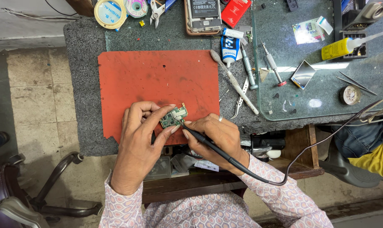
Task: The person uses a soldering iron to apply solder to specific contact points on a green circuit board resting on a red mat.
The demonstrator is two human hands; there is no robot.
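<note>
Pinching a small green circuit board (173, 117) just below the frame's centre, the left hand (138, 143) closes thumb and fingertips on its edges above the red mat (157, 80). The right hand (217, 137) grips a black corded soldering iron (208, 145) like a pen, tip touching the board's lower right edge. A slip there could burn the nearby left thumb or bridge tiny contacts; the trailing cable (318, 143) might tug the tip.

The workbench (86, 46) is covered by a grey felt mat. Directly on it are laid a red work pad (157, 80), a glass sheet (322, 97), a tape roll (110, 12), tweezers (241, 99) and a glue tube (230, 49).
</note>
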